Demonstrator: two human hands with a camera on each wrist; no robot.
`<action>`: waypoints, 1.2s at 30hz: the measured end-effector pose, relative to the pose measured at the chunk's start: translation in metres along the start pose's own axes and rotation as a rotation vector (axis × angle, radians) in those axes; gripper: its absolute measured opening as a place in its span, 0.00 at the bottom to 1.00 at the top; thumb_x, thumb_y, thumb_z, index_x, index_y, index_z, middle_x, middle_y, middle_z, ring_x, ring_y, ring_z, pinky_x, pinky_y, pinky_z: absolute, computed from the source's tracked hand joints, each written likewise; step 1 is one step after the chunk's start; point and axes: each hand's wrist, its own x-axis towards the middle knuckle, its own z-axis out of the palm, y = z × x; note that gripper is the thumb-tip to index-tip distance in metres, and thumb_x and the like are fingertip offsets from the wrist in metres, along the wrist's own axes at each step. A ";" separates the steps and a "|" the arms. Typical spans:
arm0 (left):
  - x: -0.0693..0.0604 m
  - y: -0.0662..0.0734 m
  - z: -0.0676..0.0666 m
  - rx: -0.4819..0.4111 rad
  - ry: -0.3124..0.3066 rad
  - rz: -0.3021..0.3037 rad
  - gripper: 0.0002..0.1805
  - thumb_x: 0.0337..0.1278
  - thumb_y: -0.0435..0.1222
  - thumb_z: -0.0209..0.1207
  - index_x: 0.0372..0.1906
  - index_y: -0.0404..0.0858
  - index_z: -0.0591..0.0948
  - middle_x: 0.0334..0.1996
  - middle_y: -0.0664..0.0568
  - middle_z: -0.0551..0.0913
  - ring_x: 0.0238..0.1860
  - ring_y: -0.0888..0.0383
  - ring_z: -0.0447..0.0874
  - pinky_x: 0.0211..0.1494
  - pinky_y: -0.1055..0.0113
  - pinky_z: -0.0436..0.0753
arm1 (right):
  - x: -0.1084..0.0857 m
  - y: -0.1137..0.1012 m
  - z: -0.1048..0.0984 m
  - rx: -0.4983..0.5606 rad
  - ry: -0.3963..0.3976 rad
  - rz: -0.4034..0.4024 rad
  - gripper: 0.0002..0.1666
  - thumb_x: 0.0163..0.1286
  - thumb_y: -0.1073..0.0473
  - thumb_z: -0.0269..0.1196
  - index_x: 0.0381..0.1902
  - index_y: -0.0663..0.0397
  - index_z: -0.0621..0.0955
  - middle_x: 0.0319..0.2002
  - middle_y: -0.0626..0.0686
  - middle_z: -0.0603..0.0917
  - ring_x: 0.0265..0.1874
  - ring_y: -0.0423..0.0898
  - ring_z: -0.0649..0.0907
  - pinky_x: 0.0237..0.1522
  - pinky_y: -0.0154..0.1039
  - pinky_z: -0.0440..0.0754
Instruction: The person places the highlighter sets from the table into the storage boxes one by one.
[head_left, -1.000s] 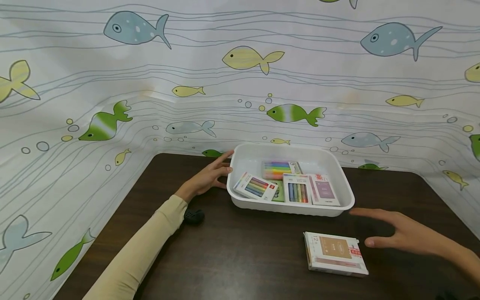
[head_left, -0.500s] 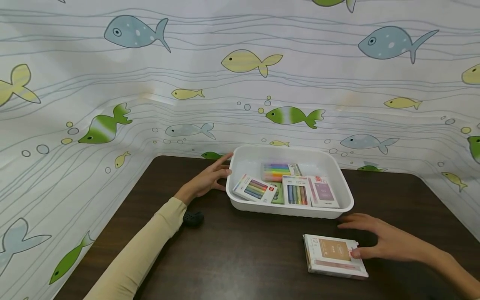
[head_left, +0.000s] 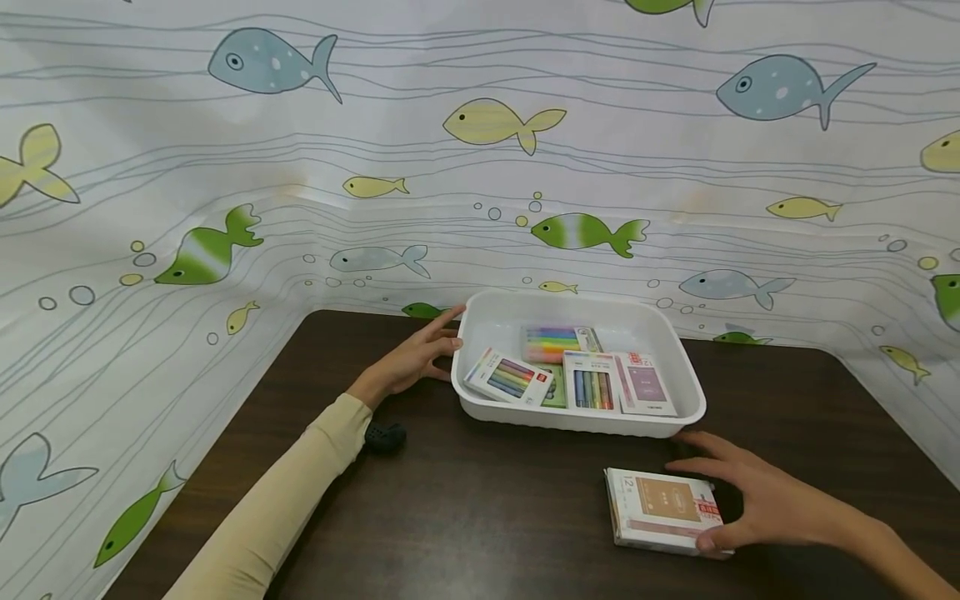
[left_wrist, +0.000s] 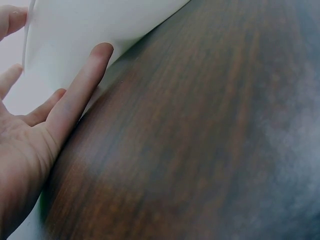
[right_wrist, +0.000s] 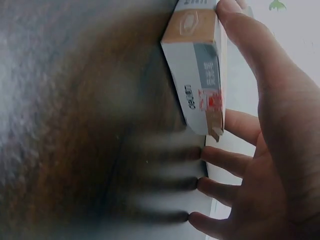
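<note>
A white plastic basket (head_left: 577,423) stands at the back middle of the table in the head view. Several flat boxes lie in it, among them boxes of coloured sticks (head_left: 512,377). My left hand (head_left: 408,360) rests against the basket's left side with fingers spread; the left wrist view shows the fingers along its white wall. In front of the basket, on the right, a white box with a tan panel (head_left: 660,500) lies flat on the table. Around its right end spreads my right hand (head_left: 772,500), thumb at the near corner and index finger over the far edge. Other fingertips touch the tabletop.
The dark wooden table (head_left: 480,517) meets fish-patterned sheeting (head_left: 420,225) at the back and sides. A small black object (head_left: 386,437) lies beside my left wrist.
My right hand has moved leftward and nearer, from beside the white box to around its right end. My left hand, the basket and the box stay in place.
</note>
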 end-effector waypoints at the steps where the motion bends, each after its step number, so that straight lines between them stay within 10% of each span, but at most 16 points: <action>1: 0.000 0.000 0.000 0.000 0.002 -0.001 0.37 0.78 0.42 0.55 0.81 0.66 0.52 0.73 0.41 0.60 0.67 0.38 0.69 0.53 0.39 0.81 | 0.000 -0.001 0.000 -0.005 -0.001 -0.005 0.47 0.45 0.38 0.81 0.67 0.28 0.79 0.70 0.56 0.69 0.60 0.63 0.72 0.44 0.65 0.76; 19: 0.001 0.000 0.000 -0.006 -0.004 0.008 0.37 0.78 0.41 0.54 0.81 0.65 0.52 0.73 0.39 0.60 0.68 0.37 0.68 0.53 0.39 0.81 | 0.002 -0.020 0.005 -0.132 -0.028 0.048 0.41 0.49 0.28 0.76 0.62 0.24 0.78 0.64 0.39 0.71 0.52 0.43 0.77 0.44 0.46 0.81; 30: 0.001 0.001 0.001 -0.006 0.001 0.009 0.38 0.79 0.40 0.54 0.82 0.63 0.51 0.73 0.39 0.60 0.68 0.37 0.68 0.53 0.39 0.81 | 0.006 -0.020 0.004 0.011 -0.025 0.007 0.44 0.50 0.38 0.80 0.62 0.45 0.77 0.56 0.38 0.76 0.48 0.38 0.77 0.47 0.38 0.80; 36: 0.001 0.002 0.001 -0.003 0.002 0.010 0.37 0.79 0.40 0.53 0.82 0.63 0.51 0.73 0.38 0.60 0.68 0.36 0.67 0.53 0.39 0.81 | 0.007 -0.019 0.004 0.038 -0.010 -0.007 0.42 0.51 0.38 0.80 0.63 0.37 0.76 0.54 0.35 0.78 0.46 0.37 0.77 0.46 0.36 0.79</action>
